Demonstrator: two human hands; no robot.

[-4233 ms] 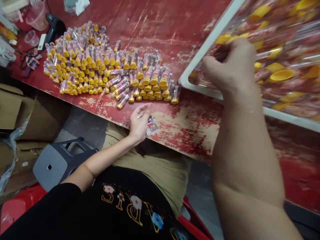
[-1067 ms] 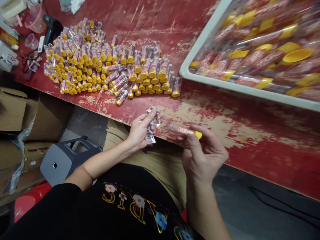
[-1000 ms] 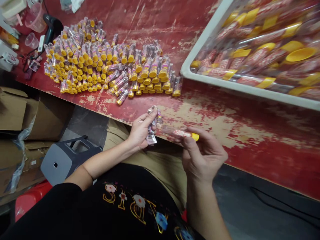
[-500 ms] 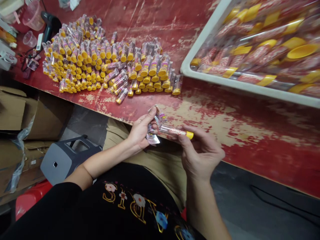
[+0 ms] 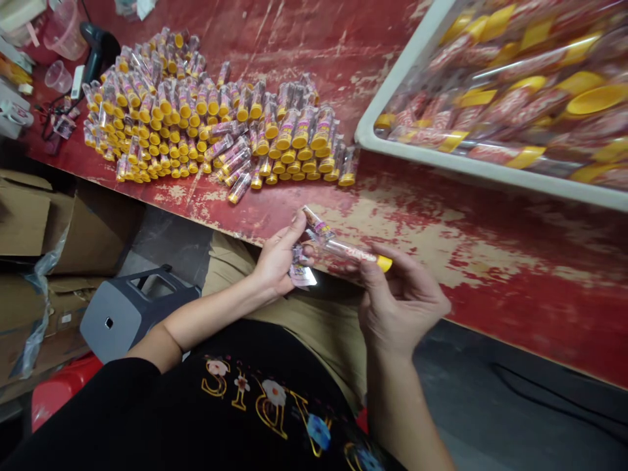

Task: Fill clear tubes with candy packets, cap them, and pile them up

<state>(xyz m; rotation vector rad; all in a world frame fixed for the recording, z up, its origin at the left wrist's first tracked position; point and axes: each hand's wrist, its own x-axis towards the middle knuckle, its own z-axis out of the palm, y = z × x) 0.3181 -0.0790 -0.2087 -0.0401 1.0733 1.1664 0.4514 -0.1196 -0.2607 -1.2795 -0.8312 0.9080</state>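
Note:
My right hand [image 5: 400,301] pinches a clear tube with a yellow cap [image 5: 356,252] at the near edge of the worn red table [image 5: 441,242]. My left hand [image 5: 279,258] holds small printed plastic sleeves [image 5: 303,271] and one sleeve [image 5: 318,227] sits over the tube's open end. A large pile of sleeved yellow-capped tubes [image 5: 196,118] lies on the table to the left. A white tray [image 5: 407,154] at the upper right holds several bare tubes.
Cardboard boxes [image 5: 44,222] and a grey case [image 5: 122,314] stand on the floor at the left, by a red stool [image 5: 49,399]. A black handheld device [image 5: 98,49] and plastic cups [image 5: 61,39] lie at the table's far left corner.
My right hand left the tray with one tube and brought it to my left hand. The sleeve has slid onto the tube's end, and the tube has tilted slightly.

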